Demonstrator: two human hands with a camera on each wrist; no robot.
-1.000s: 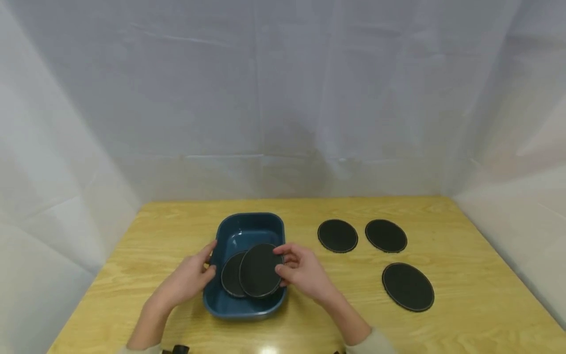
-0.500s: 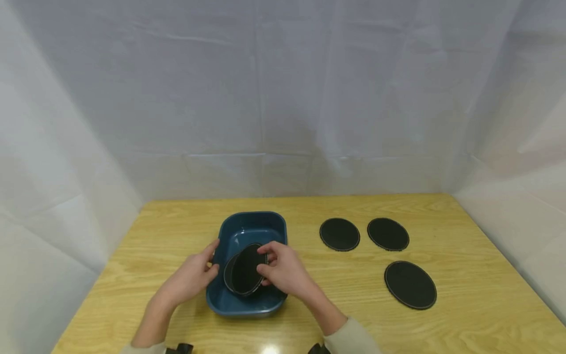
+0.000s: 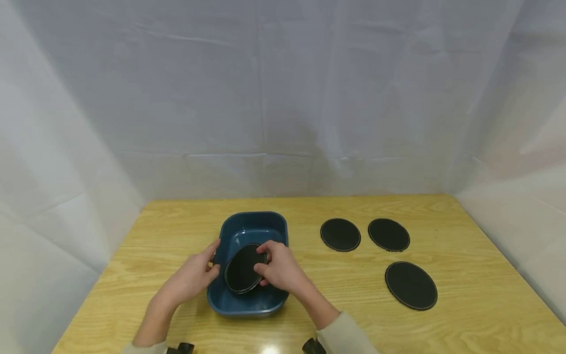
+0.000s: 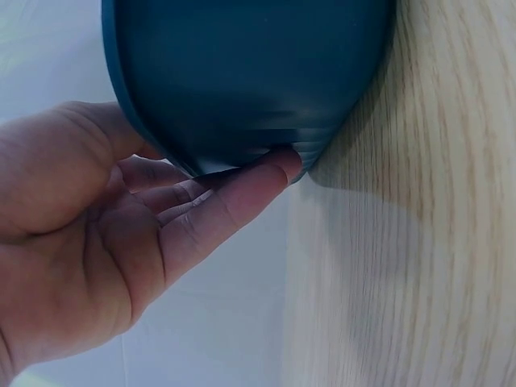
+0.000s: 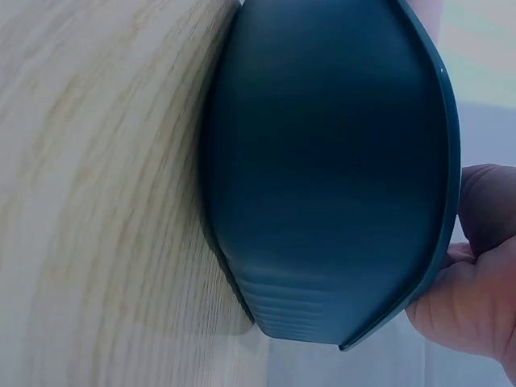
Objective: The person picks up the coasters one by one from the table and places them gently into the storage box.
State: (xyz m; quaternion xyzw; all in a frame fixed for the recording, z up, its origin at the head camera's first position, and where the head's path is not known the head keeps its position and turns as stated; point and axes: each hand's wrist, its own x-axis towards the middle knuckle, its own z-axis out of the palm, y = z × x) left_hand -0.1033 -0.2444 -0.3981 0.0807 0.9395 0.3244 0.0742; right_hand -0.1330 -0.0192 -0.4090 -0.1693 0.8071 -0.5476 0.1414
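A dark blue rectangular plastic bin [image 3: 247, 307] stands left of the table's middle. My left hand [image 3: 190, 278] holds its left side, fingers along the outer wall and thumb by the rim in the left wrist view. Inside, a round black coaster [image 3: 243, 270] with a stitched light edge lies tilted, pinched at its right edge by my right hand [image 3: 280, 268]. It covers the other coaster in the bin almost completely. In the right wrist view the bin's wall [image 5: 330, 161] hides the coasters, and part of my right hand [image 5: 476, 298] shows beyond the rim.
To the right, three more black coasters lie flat on the wooden table [image 3: 331, 290]: one at the back [image 3: 340, 234], another beside it [image 3: 388, 234], and a third nearer [image 3: 411, 285]. White sheeting [image 3: 283, 98] hangs behind and at both sides.
My right hand has moved left and tilted its coaster, bringing it over the lower one, which showed beside it before. The left hand has stayed at the bin's side.
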